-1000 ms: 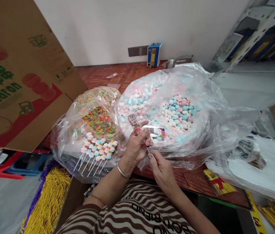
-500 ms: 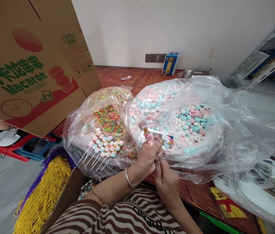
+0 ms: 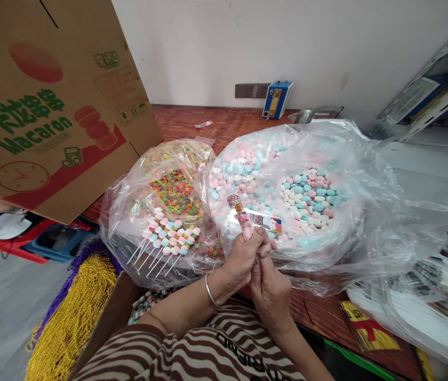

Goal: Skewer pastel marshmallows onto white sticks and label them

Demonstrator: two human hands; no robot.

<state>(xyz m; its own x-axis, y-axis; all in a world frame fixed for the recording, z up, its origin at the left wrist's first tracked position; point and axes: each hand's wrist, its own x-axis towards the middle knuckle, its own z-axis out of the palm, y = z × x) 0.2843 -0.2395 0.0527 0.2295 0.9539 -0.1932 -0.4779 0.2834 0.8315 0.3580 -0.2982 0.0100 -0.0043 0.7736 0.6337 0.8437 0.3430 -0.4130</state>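
My left hand is closed around a small printed clear wrapper. Its top, with reddish lettering and pink inside, sticks up above my thumb. Just below, my right hand is pinched shut against the left one; whatever its fingers grip is hidden. Behind my hands lies a large clear bag of pink, white and blue candies. A printed card rests on that bag. To the left, several candy skewers on white sticks lie over a clear bag of small multicoloured ring candies.
A large Macaron carton stands at the left. Gold bead strings hang beside the table at lower left. A blue box stands by the wall. Plastic-wrapped printed packaging and a yellow-red packet lie at right.
More of the wrapper's pink part now shows above my left thumb. My hands stay together in nearly the same place, and the view has shifted slightly.
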